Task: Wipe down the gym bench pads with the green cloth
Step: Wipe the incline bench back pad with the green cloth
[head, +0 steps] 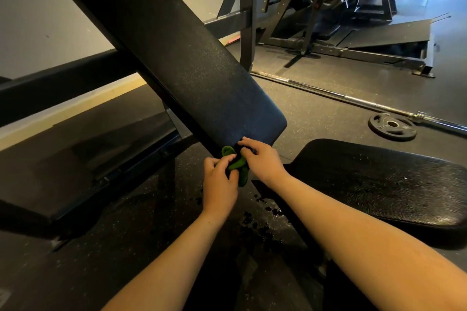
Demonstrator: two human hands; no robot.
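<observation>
Green cloth (237, 164) sits bunched just below the lower end of the back pad (177, 58), with the fingers of both the left hand (219, 184) and the right hand (264, 160) curled onto it. The step seems to be folding it ready for a wipe. Next it needs pressing flat against that pad, then onto the droplet-covered seat pad (379, 179) to its right.

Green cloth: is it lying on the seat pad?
No, the left hand and right hand hold the green cloth bunched at the lower end of the back pad.

cloth (236, 164) at foot of back pad (177, 45), seat pad (379, 179) right, weight plate (392, 126) behind
</observation>
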